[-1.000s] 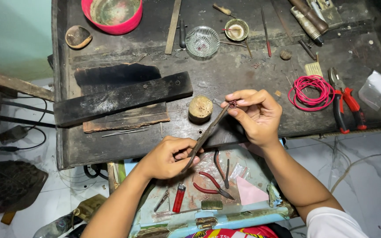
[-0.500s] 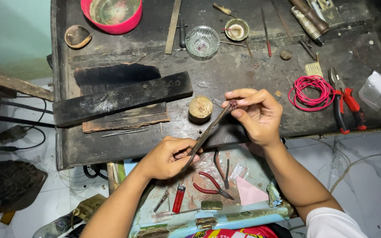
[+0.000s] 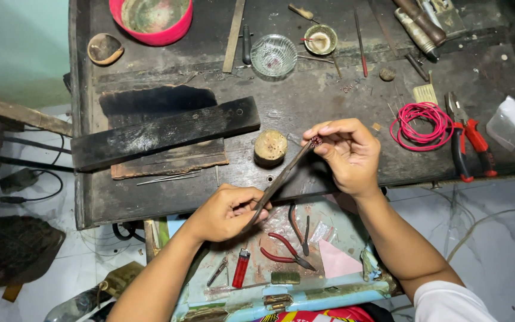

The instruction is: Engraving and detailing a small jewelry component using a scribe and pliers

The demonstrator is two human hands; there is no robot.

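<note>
Wooden stump (image 3: pixel 269 146) beside pliers (image 3: pixel 278 182); red wire coil (image 3: pixel 421 125) right.

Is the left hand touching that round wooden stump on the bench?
Apart. The head view shows the left hand gripping long pliers below the bench edge, with dark benchtop plainly between it and the round wooden stump.

Soft, even daylight fills the view, brightest on the pale floor (image 3: pixel 496 238) toward four o'clock. The dark workbench (image 3: pixel 329 101) swallows light, showing faint sheen only. Shadows stay weak. Focus is sharp; edges bow slightly.
</note>
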